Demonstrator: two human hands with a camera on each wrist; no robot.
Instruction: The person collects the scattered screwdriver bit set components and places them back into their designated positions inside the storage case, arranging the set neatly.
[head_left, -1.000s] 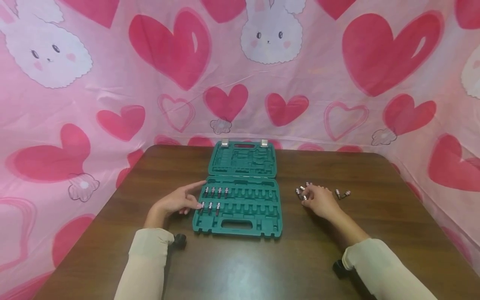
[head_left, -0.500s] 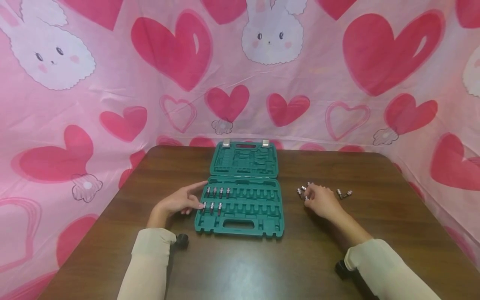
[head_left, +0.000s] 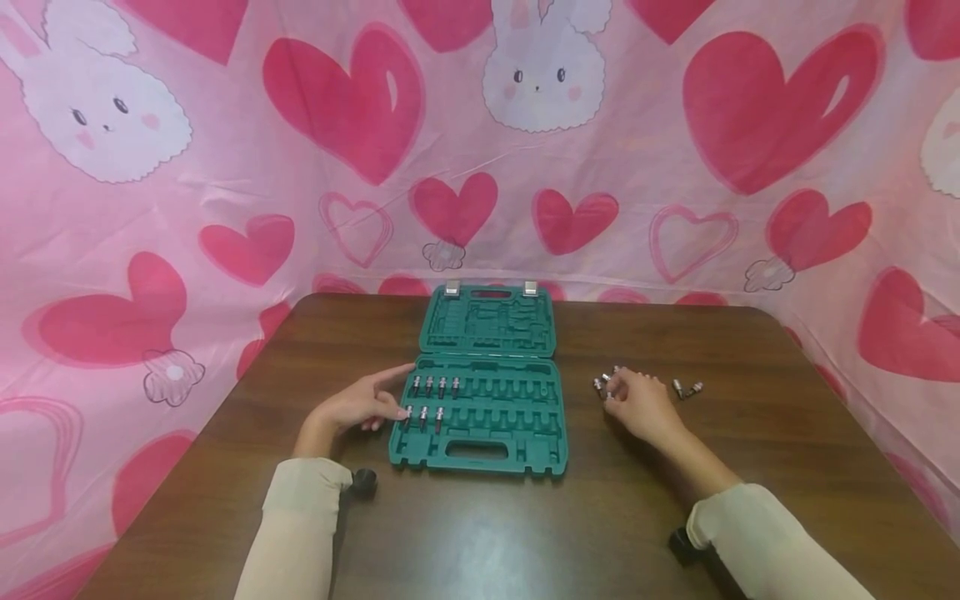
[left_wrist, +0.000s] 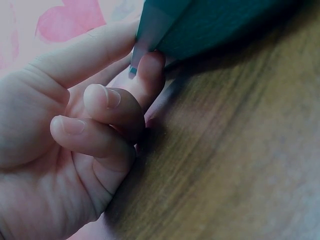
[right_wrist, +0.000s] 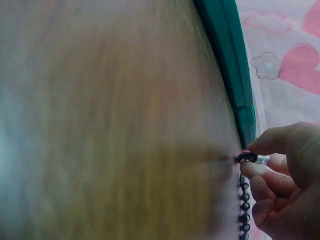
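Note:
A green plastic tool case [head_left: 480,429] lies unfolded on the table, with several bit sockets [head_left: 442,385] in its far row and three bit sockets [head_left: 423,417] in the near row. My left hand [head_left: 360,404] holds the case's left edge. Its thumb rests on the rim in the left wrist view, and other fingers [left_wrist: 115,97] curl beside the outer wall. Right of the case, my right hand [head_left: 641,404] is over a small group of loose bit sockets [head_left: 598,385]. Between its thumb and index finger it pinches a bit socket [right_wrist: 255,158] with a dark end and a silver end.
Two bit sockets [head_left: 686,389] lie farther right on the brown wooden table [head_left: 480,533]. The lid [head_left: 487,321] leans back toward a pink heart-print cloth. In the right wrist view, a row of dark bead-like pieces [right_wrist: 244,205] hangs below the fingers.
Both hands stay almost where they were, the right one among the loose bit sockets. The head view shifted slightly. The bit sockets in the case look the same.

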